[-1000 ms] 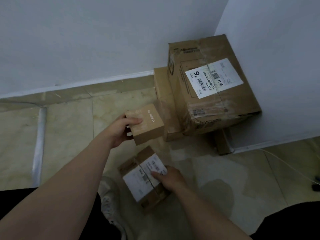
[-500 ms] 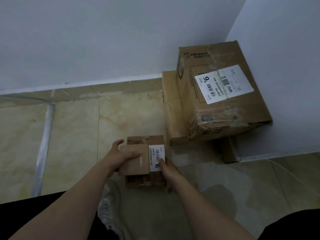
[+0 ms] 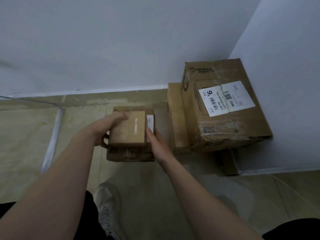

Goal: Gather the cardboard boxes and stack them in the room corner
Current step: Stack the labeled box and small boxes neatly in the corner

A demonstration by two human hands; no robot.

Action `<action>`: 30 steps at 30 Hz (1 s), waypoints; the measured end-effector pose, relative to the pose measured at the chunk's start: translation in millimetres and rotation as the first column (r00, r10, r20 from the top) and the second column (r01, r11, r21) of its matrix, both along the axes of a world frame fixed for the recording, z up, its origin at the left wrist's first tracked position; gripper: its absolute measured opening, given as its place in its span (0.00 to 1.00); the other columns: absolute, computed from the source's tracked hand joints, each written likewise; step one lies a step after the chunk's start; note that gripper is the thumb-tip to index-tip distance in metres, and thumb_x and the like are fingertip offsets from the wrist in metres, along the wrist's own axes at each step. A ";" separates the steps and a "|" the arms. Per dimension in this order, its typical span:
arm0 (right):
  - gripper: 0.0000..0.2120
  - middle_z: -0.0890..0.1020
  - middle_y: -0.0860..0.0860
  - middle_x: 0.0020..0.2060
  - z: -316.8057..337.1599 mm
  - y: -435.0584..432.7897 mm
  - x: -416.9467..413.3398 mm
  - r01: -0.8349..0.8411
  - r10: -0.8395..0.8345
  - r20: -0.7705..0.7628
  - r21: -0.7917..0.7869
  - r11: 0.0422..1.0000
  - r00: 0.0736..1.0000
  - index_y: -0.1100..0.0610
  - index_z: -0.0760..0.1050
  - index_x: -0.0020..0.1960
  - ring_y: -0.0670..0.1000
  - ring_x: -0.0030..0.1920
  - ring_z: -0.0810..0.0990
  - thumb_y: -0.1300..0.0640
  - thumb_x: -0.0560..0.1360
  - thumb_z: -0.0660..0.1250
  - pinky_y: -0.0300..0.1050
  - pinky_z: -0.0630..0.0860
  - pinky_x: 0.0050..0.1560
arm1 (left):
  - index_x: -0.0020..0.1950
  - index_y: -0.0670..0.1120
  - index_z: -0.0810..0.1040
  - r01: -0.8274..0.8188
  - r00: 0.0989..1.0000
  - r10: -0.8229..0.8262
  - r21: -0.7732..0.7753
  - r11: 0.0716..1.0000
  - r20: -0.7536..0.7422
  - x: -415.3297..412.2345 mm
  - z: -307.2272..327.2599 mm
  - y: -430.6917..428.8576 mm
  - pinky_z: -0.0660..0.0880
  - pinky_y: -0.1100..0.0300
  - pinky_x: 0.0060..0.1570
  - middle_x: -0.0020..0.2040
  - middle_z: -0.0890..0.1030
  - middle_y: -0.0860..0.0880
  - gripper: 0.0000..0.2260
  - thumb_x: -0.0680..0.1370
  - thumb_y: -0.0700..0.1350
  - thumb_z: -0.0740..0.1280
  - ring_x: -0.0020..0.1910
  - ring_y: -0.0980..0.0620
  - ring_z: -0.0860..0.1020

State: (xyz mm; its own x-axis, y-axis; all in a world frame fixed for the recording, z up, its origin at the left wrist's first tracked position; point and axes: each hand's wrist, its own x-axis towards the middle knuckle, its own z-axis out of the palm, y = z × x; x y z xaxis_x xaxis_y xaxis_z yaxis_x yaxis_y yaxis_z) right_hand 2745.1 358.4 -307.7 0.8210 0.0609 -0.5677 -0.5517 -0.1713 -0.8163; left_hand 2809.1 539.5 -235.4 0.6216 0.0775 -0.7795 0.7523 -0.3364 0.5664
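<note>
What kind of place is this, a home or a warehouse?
Probably a corner of a room, perhaps a home or storeroom; I cannot tell which. Signs: two white walls meeting, a tiled floor, and cardboard boxes stacked in the corner, the top one bearing a shipping label.

small box (image 3: 127,130): plain brown cardboard, smooth, matt.
lower box (image 3: 121,155): brown cardboard, matt, with a white paper label on top.
large box (image 3: 216,141): brown cardboard, matt, creased and scuffed.
clear tape (image 3: 223,130): glossy plastic film, wrinkled, across the large box.
shipping label (image 3: 226,98): white paper, smooth.
flat box (image 3: 176,118): plain matt cardboard.
floor (image 3: 26,144): marbled beige tiles with a slight sheen.
wall (image 3: 103,40): smooth, matt, painted white.
shoe (image 3: 107,201): pale cloth, blurred.
</note>
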 end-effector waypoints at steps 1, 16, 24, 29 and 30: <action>0.47 0.75 0.47 0.74 19.2 -0.3 9.2 0.004 -0.003 0.040 -0.014 1.000 0.999 0.32 0.65 0.78 0.54 0.74 0.73 0.13 0.64 0.48 0.62 0.69 0.75 | 0.58 0.51 0.77 -0.003 0.999 0.003 0.004 1.000 0.045 8.0 15.0 1.3 0.77 0.44 0.50 0.59 0.79 0.43 0.25 0.68 0.65 0.72 0.54 0.40 0.78; 0.31 0.87 0.49 0.56 221.0 -157.5 59.0 0.228 -0.233 0.255 0.048 0.972 0.938 0.47 0.82 0.63 0.53 0.57 0.85 0.30 0.67 0.71 0.58 0.78 0.66 | 0.51 0.50 0.80 0.217 0.920 -0.189 -0.044 0.975 0.342 49.9 162.4 -151.5 0.80 0.50 0.47 0.46 0.82 0.45 0.24 0.76 0.70 0.63 0.43 0.43 0.82; 0.20 0.85 0.48 0.58 184.8 -208.8 53.1 0.469 -0.380 0.422 -0.128 0.874 0.823 0.49 0.82 0.65 0.50 0.58 0.83 0.40 0.79 0.65 0.48 0.77 0.55 | 0.76 0.52 0.66 0.207 0.952 -0.154 -0.185 0.961 0.265 53.0 118.5 -233.7 0.80 0.52 0.42 0.60 0.81 0.45 0.50 0.62 0.78 0.70 0.52 0.44 0.83; 0.26 0.76 0.49 0.75 191.2 -208.1 61.4 0.577 -0.241 0.668 -0.339 0.743 0.704 0.50 0.72 0.78 0.49 0.74 0.72 0.53 0.80 0.66 0.46 0.69 0.74 | 0.79 0.56 0.67 0.080 0.963 0.023 -0.365 0.928 0.269 56.1 96.4 -251.7 0.84 0.41 0.42 0.62 0.83 0.44 0.59 0.50 0.75 0.77 0.52 0.40 0.87; 0.27 0.75 0.49 0.76 195.4 -207.1 63.1 0.591 -0.153 0.724 -0.400 0.701 0.673 0.50 0.72 0.78 0.49 0.77 0.70 0.55 0.79 0.66 0.46 0.66 0.77 | 0.79 0.57 0.67 0.065 0.967 0.045 -0.410 0.910 0.252 58.6 92.0 -254.1 0.84 0.39 0.43 0.63 0.83 0.43 0.60 0.50 0.74 0.79 0.52 0.39 0.87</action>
State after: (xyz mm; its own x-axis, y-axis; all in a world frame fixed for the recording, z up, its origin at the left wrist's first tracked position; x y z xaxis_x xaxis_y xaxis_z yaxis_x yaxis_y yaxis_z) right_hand 2808.2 151.4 -112.4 0.8413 -0.4788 0.2510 -0.1082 -0.6041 -0.7895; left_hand 2867.7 285.4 -143.3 0.7988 -0.2230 -0.5588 0.5654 -0.0390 0.8239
